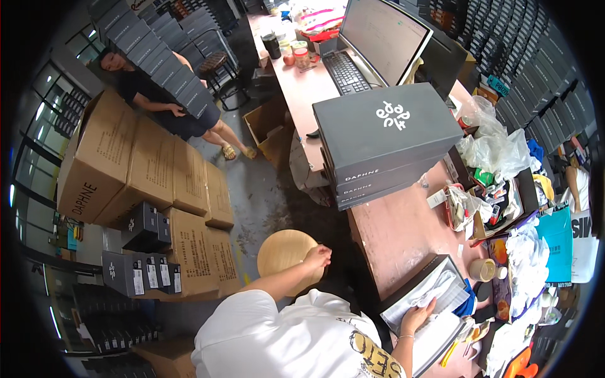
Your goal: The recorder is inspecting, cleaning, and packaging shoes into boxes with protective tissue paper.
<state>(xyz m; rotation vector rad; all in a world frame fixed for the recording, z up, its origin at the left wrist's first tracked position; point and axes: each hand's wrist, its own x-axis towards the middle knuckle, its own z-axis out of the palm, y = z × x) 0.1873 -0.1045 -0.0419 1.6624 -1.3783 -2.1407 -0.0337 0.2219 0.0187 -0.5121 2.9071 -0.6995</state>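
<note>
Three grey shoeboxes (384,142) stood stacked on the bench (403,233) at about one o'clock. One open box (422,291) lay at five o'clock, with one hand (419,313) on its paper. One round wooden stool (287,258) stood at six o'clock, one hand (317,257) at its rim. One monitor (384,38) and one keyboard (345,72) sat at twelve o'clock. One roll of tape (483,269) lay at four o'clock. At nine o'clock were about seven brown cartons (151,170), with some five small dark boxes (145,252) among them, the count unsure. One other person (170,104) stood at eleven o'clock. The wall stacks were too many to count.
</note>
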